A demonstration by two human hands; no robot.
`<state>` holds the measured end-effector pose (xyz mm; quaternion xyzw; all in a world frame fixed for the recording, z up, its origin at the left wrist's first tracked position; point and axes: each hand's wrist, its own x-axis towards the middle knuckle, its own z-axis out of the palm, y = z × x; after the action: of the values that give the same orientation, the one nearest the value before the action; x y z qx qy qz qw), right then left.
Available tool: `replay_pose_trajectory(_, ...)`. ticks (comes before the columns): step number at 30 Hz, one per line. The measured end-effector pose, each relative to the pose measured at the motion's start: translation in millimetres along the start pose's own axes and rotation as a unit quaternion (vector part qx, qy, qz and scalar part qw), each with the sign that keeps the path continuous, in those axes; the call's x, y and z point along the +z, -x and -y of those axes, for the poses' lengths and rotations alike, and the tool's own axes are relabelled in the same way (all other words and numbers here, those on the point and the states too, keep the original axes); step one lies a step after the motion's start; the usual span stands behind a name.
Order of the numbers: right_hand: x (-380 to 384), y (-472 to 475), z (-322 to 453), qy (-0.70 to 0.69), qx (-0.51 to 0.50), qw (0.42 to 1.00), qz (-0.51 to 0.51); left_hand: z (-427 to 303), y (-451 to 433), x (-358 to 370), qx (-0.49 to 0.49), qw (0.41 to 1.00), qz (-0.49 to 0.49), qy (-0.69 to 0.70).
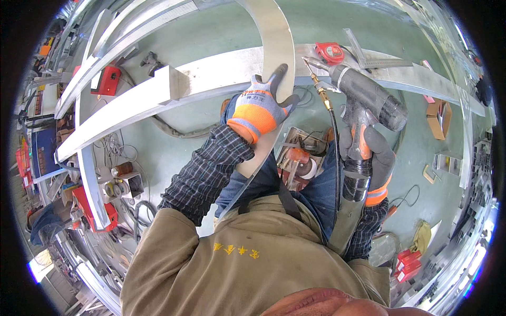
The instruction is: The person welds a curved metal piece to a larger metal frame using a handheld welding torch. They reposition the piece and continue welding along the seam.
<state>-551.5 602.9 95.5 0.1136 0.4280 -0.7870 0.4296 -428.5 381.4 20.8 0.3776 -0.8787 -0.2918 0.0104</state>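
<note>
My left hand [264, 102], in a grey and orange work glove, grips the edge of a long curved sheet-metal strip [276, 35] that lies across a metal beam [221, 67] and reaches down over my thigh. My right hand [371, 154], gloved too, is closed around the handle of a welding torch or similar black power tool [369, 94], its thick hose running back along my arm. Beside it hangs a brass-fitted gas torch [324, 94] on a thin black hose. A red tape measure [330, 53] and a metal square [379, 63] lie on the beam.
Between my legs stands a box of tools [292, 134] with an angle grinder. Cables and hoses [185, 132] cross the floor at left, near a red machine [106, 81] and metal frame rails [89, 173]. At right are a cardboard box [438, 118] and red boxes [408, 265].
</note>
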Motion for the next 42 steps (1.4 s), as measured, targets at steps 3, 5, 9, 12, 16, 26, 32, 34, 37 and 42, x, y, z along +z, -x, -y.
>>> replay_pose_trajectory(3, 12, 8, 4, 0.009, 0.002, 1.0, -0.008, 1, 3, 3, 0.018, 0.999, -0.019, 0.027)
replay_pose_trajectory(5, 18, 12, 2, 0.009, -0.022, 1.0, -0.019, 2, 3, 3, 0.02, 0.998, -0.022, 0.058)
replay_pose_trajectory(9, 18, 9, -3, 0.044, -0.026, 0.999, 0.011, 2, 2, 3, 0.037, 0.997, -0.029, 0.066)
replay_pose_trajectory(12, 10, 4, -16, 0.331, -0.202, 0.921, 0.04, 1, 1, 2, 0.023, 0.996, -0.015, 0.085)
replay_pose_trajectory(16, 3, 3, -23, 0.36, -0.249, 0.897, 0.07, 2, 1, 1, 0.044, 0.993, -0.025, 0.105)
replay_pose_trajectory(26, 20, 12, -23, 0.297, -0.228, 0.927, 0.008, 6, -2, 7, 0.049, 0.991, -0.032, 0.12)
replay_pose_trajectory(32, 19, 12, -10, 0.15, -0.059, 0.987, -0.018, 3, -1, 4, 0.044, 0.991, -0.043, 0.117)
replay_pose_trajectory(34, 16, 10, -10, 0.125, -0.065, 0.99, -0.01, 2, -1, 3, 0.024, 0.993, -0.021, 0.111)
replay_pose_trajectory(37, 11, 7, -13, 0.089, -0.071, 0.993, 0.02, 3, -1, 3, 0.018, 0.992, -0.024, 0.12)
replay_pose_trajectory(42, 15, 8, -18, 0.21, -0.136, 0.968, 0.017, 4, -2, 5, 0.028, 0.991, -0.033, 0.13)
